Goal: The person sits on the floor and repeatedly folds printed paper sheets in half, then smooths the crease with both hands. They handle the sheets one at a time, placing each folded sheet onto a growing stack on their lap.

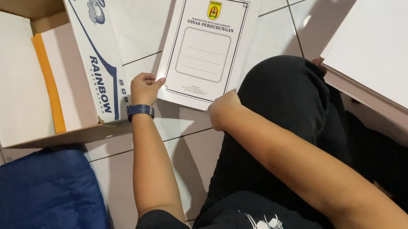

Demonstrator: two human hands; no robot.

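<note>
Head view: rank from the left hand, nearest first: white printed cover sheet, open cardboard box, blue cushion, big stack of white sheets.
From the left hand:
1. White printed cover sheet, gripped at its corner.
2. Open cardboard box, just left.
3. Blue cushion, lower left.
4. Big stack of white sheets, far right.

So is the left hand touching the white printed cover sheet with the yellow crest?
Touching. The head view shows the left hand with its thumb lying over the bottom-left corner of the white printed cover sheet, no gap between them.

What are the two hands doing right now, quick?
Left hand: closed on the near left corner of the white printed sheet.
Right hand: closed on the sheet's near edge.
</note>
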